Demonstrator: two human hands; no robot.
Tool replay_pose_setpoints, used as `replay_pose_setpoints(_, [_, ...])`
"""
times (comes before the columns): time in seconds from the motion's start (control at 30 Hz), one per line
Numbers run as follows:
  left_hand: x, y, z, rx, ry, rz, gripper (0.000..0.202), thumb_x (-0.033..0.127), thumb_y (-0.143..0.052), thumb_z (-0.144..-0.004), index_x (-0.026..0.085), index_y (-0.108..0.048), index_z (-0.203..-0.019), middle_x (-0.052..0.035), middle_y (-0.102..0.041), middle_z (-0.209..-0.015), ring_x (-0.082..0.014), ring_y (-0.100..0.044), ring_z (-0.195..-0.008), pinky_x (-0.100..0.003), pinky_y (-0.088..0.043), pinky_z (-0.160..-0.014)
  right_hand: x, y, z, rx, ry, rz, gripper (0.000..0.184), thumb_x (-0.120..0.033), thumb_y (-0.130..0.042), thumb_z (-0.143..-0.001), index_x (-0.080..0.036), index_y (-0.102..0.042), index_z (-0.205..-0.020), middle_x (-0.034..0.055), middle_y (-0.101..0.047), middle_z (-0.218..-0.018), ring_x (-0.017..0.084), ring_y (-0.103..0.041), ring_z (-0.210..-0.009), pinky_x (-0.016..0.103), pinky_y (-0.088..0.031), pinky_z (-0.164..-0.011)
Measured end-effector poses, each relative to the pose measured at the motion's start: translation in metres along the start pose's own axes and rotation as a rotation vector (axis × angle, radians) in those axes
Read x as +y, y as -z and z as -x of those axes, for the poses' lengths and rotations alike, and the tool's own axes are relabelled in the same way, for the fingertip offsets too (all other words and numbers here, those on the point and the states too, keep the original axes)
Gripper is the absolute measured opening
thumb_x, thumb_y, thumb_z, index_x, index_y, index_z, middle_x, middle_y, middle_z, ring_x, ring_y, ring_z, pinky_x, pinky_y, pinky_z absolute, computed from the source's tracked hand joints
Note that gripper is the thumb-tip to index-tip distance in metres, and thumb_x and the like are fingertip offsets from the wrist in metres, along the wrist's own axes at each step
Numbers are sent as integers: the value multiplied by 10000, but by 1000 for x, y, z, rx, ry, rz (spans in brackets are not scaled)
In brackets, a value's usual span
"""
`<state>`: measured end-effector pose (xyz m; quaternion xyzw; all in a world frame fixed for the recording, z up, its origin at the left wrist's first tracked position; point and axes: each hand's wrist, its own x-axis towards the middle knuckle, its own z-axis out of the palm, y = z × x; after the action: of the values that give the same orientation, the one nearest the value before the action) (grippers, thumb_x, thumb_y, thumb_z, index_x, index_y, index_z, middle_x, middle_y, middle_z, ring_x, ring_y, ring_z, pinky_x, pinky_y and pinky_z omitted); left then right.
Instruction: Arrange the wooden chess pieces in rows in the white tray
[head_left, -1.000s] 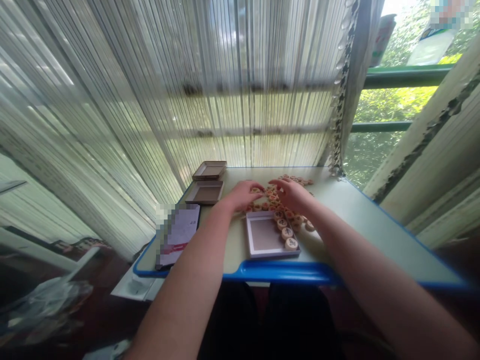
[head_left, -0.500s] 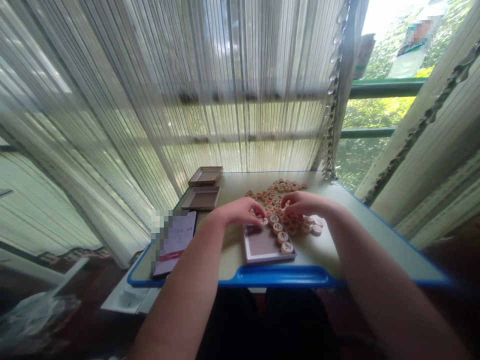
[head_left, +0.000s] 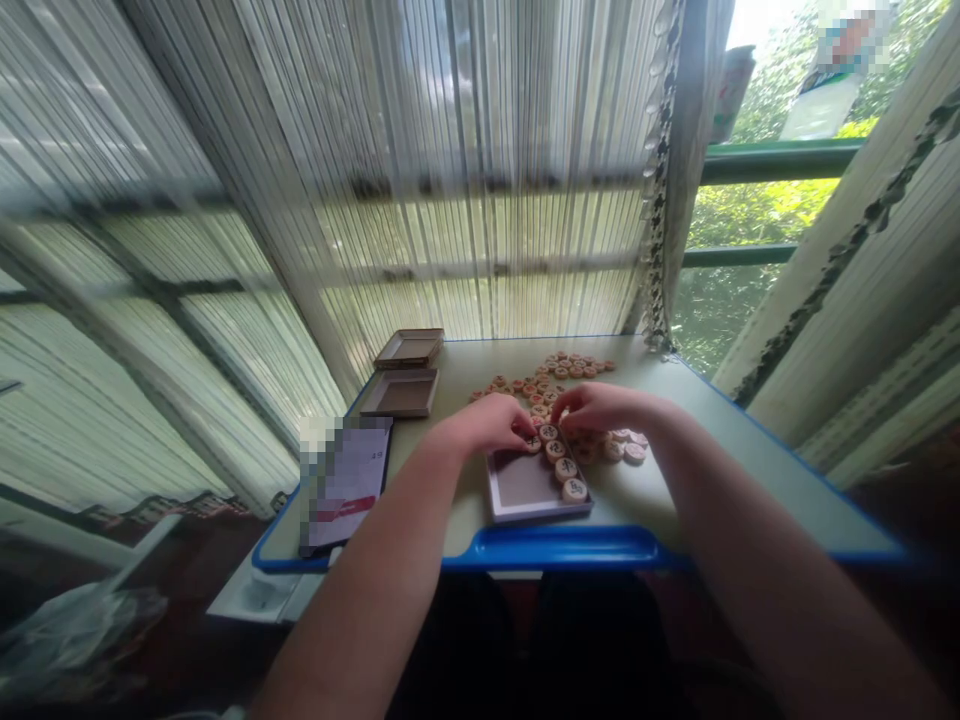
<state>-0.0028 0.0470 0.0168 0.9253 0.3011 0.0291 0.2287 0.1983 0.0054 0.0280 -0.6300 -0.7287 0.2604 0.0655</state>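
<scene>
The box (head_left: 521, 490) holds four discs (head_left: 565, 468) down its right side; the left hand (head_left: 496, 422) pinches a fifth disc (head_left: 533, 445) near its far edge; whether the right hand (head_left: 604, 407) grips anything, I cannot tell.

Pcs in row (head_left: 574, 490): lt tan w/ blk characters. Loose pcs (head_left: 574, 365) beyond: same tan, some w/ red marks; a few at right (head_left: 634, 453) look pinkish-white. Near box (head_left: 523, 488): whitish rim, grey-brn floor; box at left (head_left: 401, 393) similar. Tabletop (head_left: 750, 480): pale grn-cream, plain, w/ brt blue trough (head_left: 562, 548). Phone (head_left: 349, 480): blk edge, pale lilac screen, red band. Curtain (head_left: 480, 120): whitish-grey, fine vert. stripes. Rail (head_left: 780, 160): dk grn.
</scene>
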Motion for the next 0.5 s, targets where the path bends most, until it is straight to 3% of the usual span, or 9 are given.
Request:
replay_pose_setpoints(0.27, [1,-2,-2,69,9,-37,267,337,-658,-680,209,-725,-905,-22,-616,-971,-130,-570,-781,-202,-406,-708,0,0,-1,19,7,3,290,-243,-545,-660,-252,-708,-900,-7,-675,-824,149,-573,-715,216,-419,-599])
replay_pose_setpoints(0.5, [4,-4,-2,88,-3,-47,223,339,-646,-694,198,-735,-843,-29,-611,-933,-124,-560,-727,-212,-408,-687,-1,0,0,6,-12,-18,293,-233,-551,-654,-243,-708,-900,0,-667,-803,143,-561,-693,210,-402,-570])
